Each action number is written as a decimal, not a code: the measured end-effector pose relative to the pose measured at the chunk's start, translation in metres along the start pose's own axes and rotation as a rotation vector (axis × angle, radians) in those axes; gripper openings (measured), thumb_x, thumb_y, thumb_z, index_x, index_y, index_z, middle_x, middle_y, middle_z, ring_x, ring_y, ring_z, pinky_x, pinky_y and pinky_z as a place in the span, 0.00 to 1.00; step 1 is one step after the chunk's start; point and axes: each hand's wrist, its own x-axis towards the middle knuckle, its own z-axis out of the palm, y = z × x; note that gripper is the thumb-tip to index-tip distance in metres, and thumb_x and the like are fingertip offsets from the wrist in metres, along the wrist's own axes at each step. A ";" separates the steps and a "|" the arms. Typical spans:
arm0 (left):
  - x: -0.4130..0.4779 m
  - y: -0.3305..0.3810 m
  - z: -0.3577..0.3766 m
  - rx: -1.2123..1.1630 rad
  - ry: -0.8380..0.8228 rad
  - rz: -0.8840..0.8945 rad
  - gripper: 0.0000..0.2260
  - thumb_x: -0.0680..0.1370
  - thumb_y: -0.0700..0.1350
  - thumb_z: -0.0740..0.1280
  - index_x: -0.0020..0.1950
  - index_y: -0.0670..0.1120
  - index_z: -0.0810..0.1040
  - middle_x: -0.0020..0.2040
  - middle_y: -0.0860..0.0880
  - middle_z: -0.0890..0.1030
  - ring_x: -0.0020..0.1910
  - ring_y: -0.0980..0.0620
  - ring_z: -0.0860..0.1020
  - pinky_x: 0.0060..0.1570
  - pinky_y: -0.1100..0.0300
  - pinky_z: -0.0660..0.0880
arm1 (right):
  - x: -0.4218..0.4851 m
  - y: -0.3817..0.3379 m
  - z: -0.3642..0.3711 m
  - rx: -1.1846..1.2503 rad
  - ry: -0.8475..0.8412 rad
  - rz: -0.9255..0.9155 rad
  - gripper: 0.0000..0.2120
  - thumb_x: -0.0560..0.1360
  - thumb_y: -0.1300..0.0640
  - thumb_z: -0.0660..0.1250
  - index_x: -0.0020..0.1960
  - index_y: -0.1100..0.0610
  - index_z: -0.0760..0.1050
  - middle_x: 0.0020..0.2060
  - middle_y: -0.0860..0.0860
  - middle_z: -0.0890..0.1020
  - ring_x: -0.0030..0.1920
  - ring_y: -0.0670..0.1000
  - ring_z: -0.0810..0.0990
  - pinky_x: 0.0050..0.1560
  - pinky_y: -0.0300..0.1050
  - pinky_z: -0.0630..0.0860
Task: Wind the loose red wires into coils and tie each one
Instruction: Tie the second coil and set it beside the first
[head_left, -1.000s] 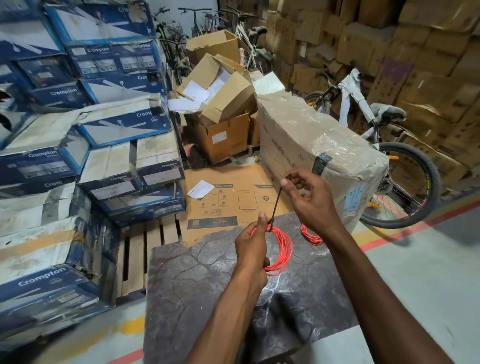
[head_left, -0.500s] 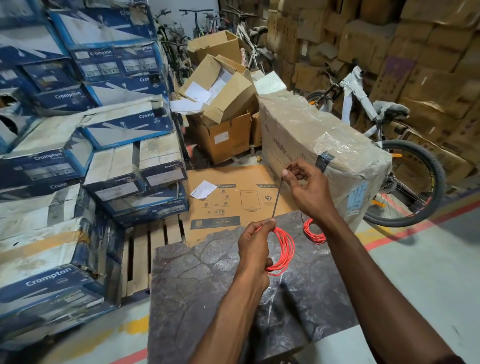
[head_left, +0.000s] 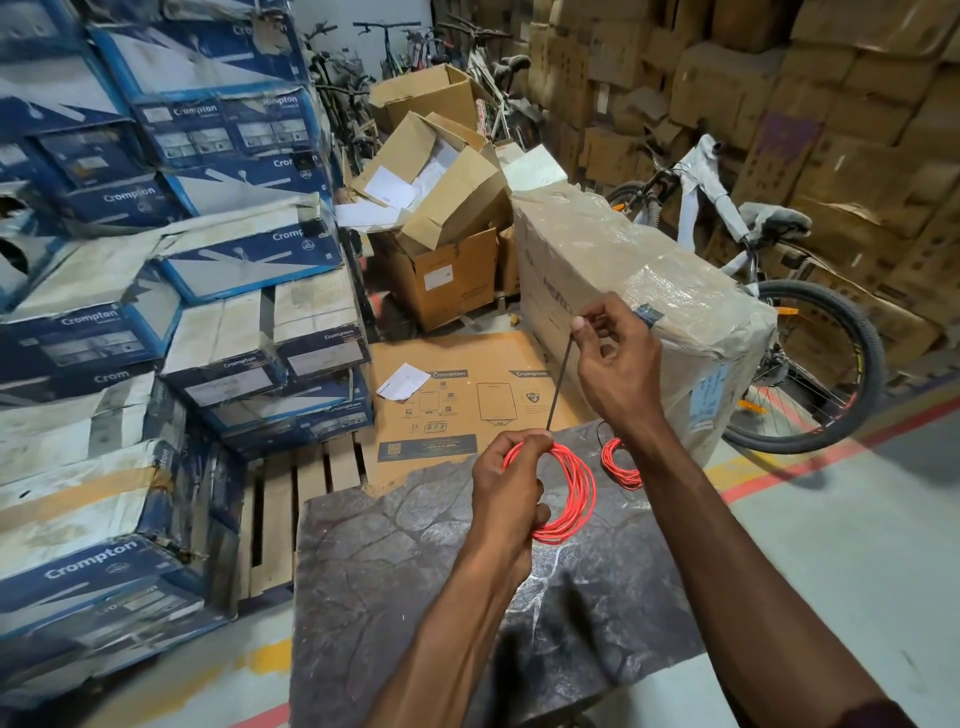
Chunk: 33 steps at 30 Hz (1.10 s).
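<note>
Head view: above the dark stone-patterned worktop (head_left: 395, 582), the left hand (head_left: 511, 486) grips a coiled red wire (head_left: 574, 493); the right hand (head_left: 615, 364) pinches a thin black tie (head_left: 560, 383) rising from that coil.

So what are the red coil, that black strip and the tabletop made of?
The red coil: likely plastic-sheathed wire, smooth loops. The black strip: thin, taut, probably a plastic tie. The tabletop: dark, veined, slightly glossy, stone or stone-print sheet.

The desk (head_left: 410, 597) has a dark top patterned like cracked stone, with pale scuffed patches. One small coil of red wire (head_left: 617, 464) lies flat on it near its far right edge.
</note>
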 end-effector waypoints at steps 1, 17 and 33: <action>-0.003 0.002 -0.001 0.000 -0.013 0.011 0.05 0.77 0.43 0.70 0.42 0.51 0.80 0.34 0.49 0.65 0.27 0.55 0.58 0.25 0.64 0.55 | 0.001 -0.001 -0.001 0.021 0.012 0.007 0.07 0.81 0.58 0.68 0.45 0.51 0.75 0.39 0.43 0.80 0.42 0.37 0.77 0.39 0.34 0.73; -0.003 0.028 -0.006 -0.647 -0.403 -0.094 0.05 0.81 0.45 0.64 0.50 0.45 0.77 0.25 0.52 0.58 0.20 0.58 0.57 0.20 0.65 0.54 | -0.017 -0.013 -0.016 0.635 -0.082 0.429 0.04 0.83 0.56 0.65 0.53 0.56 0.77 0.40 0.48 0.80 0.38 0.45 0.76 0.37 0.40 0.76; 0.018 0.031 -0.014 -0.771 -0.421 -0.071 0.09 0.84 0.45 0.59 0.55 0.44 0.77 0.26 0.50 0.65 0.22 0.55 0.65 0.27 0.60 0.70 | -0.068 -0.006 -0.020 0.754 -0.309 0.469 0.14 0.72 0.54 0.74 0.57 0.54 0.84 0.55 0.49 0.86 0.54 0.50 0.81 0.57 0.51 0.80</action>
